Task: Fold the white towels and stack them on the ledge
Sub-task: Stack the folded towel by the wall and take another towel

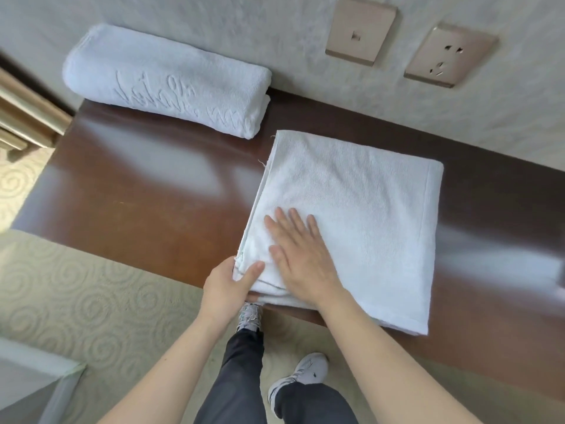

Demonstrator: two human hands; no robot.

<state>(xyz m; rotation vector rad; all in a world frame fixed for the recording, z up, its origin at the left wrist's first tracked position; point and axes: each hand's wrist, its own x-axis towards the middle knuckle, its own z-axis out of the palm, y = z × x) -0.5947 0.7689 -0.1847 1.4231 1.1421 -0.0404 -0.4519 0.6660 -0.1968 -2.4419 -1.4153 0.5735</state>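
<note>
A white towel, folded into a flat rectangle, lies on the dark brown wooden ledge, its near edge reaching the ledge's front. My right hand presses flat on its near left part with fingers straight. My left hand grips the towel's near left corner, thumb on top and fingers under the layers. A second white towel, folded thick with an embossed script pattern, rests at the back left of the ledge against the wall.
Two metal wall plates, a switch and a socket, are on the textured wall above the ledge. Patterned carpet lies below, with my legs and grey shoes close to the ledge front. A gold-coloured frame stands at the left.
</note>
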